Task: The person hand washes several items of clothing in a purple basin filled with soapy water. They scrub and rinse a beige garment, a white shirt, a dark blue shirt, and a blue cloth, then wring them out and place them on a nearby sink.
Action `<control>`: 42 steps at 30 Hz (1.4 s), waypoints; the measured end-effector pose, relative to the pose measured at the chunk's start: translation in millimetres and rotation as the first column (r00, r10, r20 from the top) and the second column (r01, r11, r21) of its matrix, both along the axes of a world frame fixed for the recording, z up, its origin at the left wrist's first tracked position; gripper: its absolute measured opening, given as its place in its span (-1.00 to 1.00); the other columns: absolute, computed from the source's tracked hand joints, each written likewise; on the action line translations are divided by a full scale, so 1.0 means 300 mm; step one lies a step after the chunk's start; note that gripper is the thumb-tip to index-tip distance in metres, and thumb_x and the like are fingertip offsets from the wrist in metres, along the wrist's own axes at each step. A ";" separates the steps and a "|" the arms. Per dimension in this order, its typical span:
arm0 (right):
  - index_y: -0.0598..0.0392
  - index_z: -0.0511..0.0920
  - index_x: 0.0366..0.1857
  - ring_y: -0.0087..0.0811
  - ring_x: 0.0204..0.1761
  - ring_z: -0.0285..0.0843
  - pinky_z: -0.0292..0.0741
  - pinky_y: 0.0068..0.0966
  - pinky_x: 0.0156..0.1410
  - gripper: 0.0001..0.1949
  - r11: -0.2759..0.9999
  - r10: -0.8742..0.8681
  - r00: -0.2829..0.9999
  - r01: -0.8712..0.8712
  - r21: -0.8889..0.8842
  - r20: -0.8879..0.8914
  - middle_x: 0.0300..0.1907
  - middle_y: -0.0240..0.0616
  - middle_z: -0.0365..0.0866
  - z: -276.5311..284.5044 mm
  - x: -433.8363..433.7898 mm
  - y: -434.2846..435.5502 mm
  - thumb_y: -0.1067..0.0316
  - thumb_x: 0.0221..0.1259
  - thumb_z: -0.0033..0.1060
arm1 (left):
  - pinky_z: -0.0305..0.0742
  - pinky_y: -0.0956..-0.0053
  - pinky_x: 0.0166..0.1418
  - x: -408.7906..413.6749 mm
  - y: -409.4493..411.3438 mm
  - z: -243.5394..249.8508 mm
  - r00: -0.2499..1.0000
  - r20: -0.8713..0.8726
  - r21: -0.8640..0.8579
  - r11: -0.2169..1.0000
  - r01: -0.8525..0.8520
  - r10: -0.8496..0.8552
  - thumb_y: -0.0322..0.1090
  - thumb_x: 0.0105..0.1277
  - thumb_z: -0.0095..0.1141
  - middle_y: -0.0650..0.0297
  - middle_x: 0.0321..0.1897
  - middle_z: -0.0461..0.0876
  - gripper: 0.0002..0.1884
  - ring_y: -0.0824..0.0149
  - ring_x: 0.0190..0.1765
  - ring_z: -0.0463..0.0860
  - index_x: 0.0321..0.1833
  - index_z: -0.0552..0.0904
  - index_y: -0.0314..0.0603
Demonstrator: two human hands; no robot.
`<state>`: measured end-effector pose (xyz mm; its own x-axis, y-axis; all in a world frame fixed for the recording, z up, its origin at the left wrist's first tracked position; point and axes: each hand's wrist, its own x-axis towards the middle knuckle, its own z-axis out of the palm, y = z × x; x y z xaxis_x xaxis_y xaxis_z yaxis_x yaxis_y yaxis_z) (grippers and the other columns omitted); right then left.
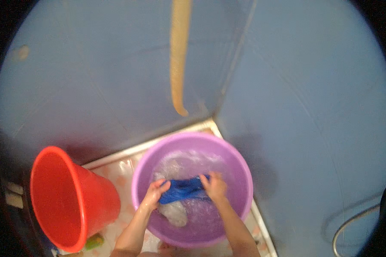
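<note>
A blue cloth [184, 190] is stretched between my two hands over a round purple plastic basin [209, 236]. My left hand [155, 192] grips its left end, thumb on top. The right end is pinched in my right hand [216, 186]. Water [196, 157] stirs in the basin below and behind the cloth. A whitish cloth [174, 214] lies in the water, partly under the blue one; another pale patch shows farther back by the basin's far left side. How far the blue cloth dips into the water is hard to tell.
A red plastic bucket [99, 196] leans on its side at the left, mouth towards me. Near it lies a small green object [95, 241]. A yellowish hose or strip [179, 57] hangs above the basin. Blue walls [302, 112] meet behind; a metal shower hose [350, 220] curves at right.
</note>
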<state>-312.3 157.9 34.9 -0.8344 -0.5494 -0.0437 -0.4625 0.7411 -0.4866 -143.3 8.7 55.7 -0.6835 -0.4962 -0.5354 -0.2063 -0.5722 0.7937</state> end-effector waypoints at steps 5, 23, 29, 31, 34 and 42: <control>0.05 0.15 0.32 0.20 0.23 0.14 0.26 0.14 0.13 -0.28 0.907 0.153 0.969 -0.059 0.416 -0.196 0.25 0.04 0.15 -0.167 0.087 0.135 0.00 0.08 0.16 | 0.23 0.07 0.29 -0.050 0.078 -0.181 0.773 0.630 -0.725 0.301 0.619 -0.073 -0.28 0.28 0.04 -0.01 0.13 0.48 -0.40 0.11 0.21 0.45 0.37 0.21 -0.22; 0.20 0.37 0.18 -0.19 0.06 0.52 0.43 -0.38 0.03 -0.44 0.920 0.312 0.320 0.133 -0.368 0.895 0.01 -0.03 0.57 -0.162 0.302 0.070 0.02 0.20 0.14 | 0.45 0.25 0.09 0.062 0.069 -0.358 0.908 0.418 -0.630 0.712 0.311 -0.026 -0.25 0.05 0.17 -0.07 -0.16 0.58 -0.54 -0.01 0.00 0.55 0.04 0.55 -0.26; 0.32 0.44 0.01 -0.19 -0.09 0.47 0.31 -0.18 0.24 -0.53 0.372 0.190 0.044 0.921 -0.114 0.981 -0.18 -0.08 0.57 -0.504 0.120 0.333 0.08 0.23 -0.01 | 0.36 0.14 0.18 0.179 0.031 -0.144 0.789 0.613 -0.779 0.150 0.609 -0.019 -0.34 -0.02 0.17 -0.15 0.03 0.36 -0.52 -0.10 0.12 0.39 0.04 0.51 -0.31; 0.23 0.51 -0.10 -0.26 -0.22 0.46 0.37 -0.28 0.08 -0.66 0.068 0.442 0.093 0.988 -0.137 0.892 -0.32 -0.21 0.55 -0.607 -0.007 0.330 0.16 0.20 0.05 | 0.36 0.13 0.15 0.175 0.012 -0.051 0.838 0.530 -0.841 -0.044 0.540 0.131 -0.39 -0.04 0.15 -0.14 0.04 0.37 -0.43 -0.08 0.12 0.38 0.12 0.41 -0.38; 0.19 0.50 -0.07 -0.24 -0.06 0.40 0.34 -0.31 0.15 -0.67 -0.038 0.650 0.236 0.959 -0.280 0.722 -0.13 -0.19 0.49 -0.489 -0.013 0.119 0.18 0.22 -0.02 | 0.38 0.14 0.14 0.224 -0.010 -0.011 0.860 0.336 -0.876 -0.208 0.435 0.384 -0.39 -0.02 0.14 -0.13 0.00 0.40 -0.38 -0.11 0.12 0.39 0.18 0.31 -0.36; 0.27 0.47 0.02 -0.11 0.13 0.45 0.40 -0.25 0.20 -0.65 0.132 0.920 0.304 0.356 -0.925 0.248 0.06 0.03 0.51 1.086 0.123 -0.792 0.23 0.29 -0.01 | 0.50 0.03 -0.14 0.260 -0.052 -0.070 0.816 0.486 -0.825 0.471 0.312 0.312 -0.33 0.09 0.09 -0.16 -0.09 0.45 -0.28 -0.17 -0.19 0.58 0.33 0.09 -0.15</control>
